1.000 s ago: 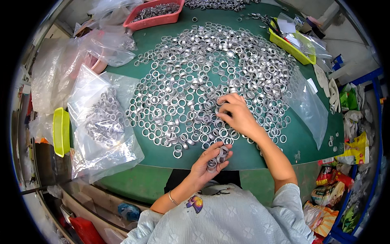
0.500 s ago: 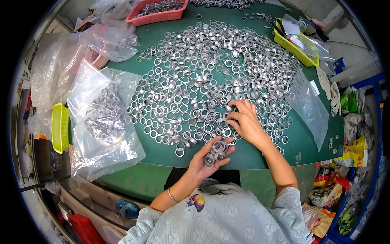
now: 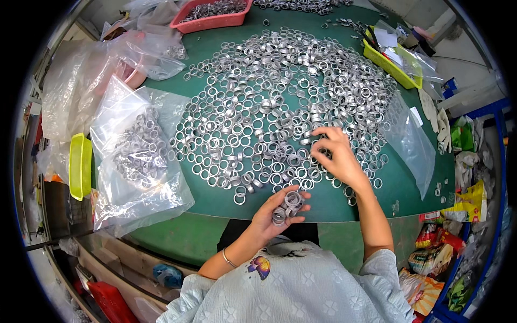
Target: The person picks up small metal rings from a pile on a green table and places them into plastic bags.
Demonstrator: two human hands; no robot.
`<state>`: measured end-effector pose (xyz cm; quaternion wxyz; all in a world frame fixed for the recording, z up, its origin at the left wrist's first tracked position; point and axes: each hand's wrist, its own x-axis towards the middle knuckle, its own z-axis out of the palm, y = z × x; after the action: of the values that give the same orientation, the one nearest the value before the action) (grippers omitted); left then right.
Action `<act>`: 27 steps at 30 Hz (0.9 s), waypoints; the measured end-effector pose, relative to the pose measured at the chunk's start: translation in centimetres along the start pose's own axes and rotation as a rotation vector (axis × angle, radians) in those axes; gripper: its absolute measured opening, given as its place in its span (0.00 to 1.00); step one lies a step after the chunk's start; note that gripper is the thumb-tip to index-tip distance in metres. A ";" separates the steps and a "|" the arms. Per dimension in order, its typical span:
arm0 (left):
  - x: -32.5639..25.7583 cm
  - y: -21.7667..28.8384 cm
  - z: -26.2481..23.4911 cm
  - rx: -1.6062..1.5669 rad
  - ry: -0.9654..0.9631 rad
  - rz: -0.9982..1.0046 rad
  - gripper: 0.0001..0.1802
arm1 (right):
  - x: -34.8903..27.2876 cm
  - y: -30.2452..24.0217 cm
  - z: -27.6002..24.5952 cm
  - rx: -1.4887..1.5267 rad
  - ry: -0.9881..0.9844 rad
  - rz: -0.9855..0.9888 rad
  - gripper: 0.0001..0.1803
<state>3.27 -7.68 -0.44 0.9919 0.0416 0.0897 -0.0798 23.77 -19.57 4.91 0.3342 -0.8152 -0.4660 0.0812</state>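
Several grey metal rings (image 3: 291,203) lie stacked and jumbled in my left hand (image 3: 267,214), which curls around them at the table's near edge. Its palm is turned up, with the fingers along the far side of the rings. My right hand (image 3: 339,157) hovers over the near right part of a wide spread of loose metal rings (image 3: 231,116). Its thumb and forefinger are bent and apart, and I see nothing held between them. A ring (image 3: 305,141) lies close beside those fingertips.
On the left, a clear plastic bag (image 3: 177,202) holds more rings, next to a yellow-green basket (image 3: 80,167). A red tray (image 3: 215,17) full of small metal parts stands at the back of the green table (image 3: 207,207). Another yellow basket (image 3: 396,63) and white gloves (image 3: 444,129) are at the right.
My right hand has shifted slightly right and away from me, and its fingers have parted. The left hand stays nearly in place with its rings.
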 end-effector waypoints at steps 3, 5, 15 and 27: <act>0.0 0.0 0.2 -0.005 0.014 -0.014 0.25 | -0.4 -0.4 2.0 -0.129 -0.009 -0.077 0.06; -0.1 0.0 0.4 -0.002 0.001 -0.014 0.25 | -0.2 -0.3 2.0 -0.135 0.002 -0.097 0.05; -0.4 -0.1 0.4 0.002 0.033 -0.014 0.25 | -0.6 -0.2 -0.5 1.530 -0.039 0.451 0.17; -0.9 -0.1 0.7 -0.060 0.049 -0.013 0.23 | -0.4 -2.1 4.3 -0.016 0.127 0.094 0.06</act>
<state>2.50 -7.75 0.40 0.9897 0.0131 0.1166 -0.0823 20.14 -17.16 2.85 0.3521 -0.8424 -0.4058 0.0413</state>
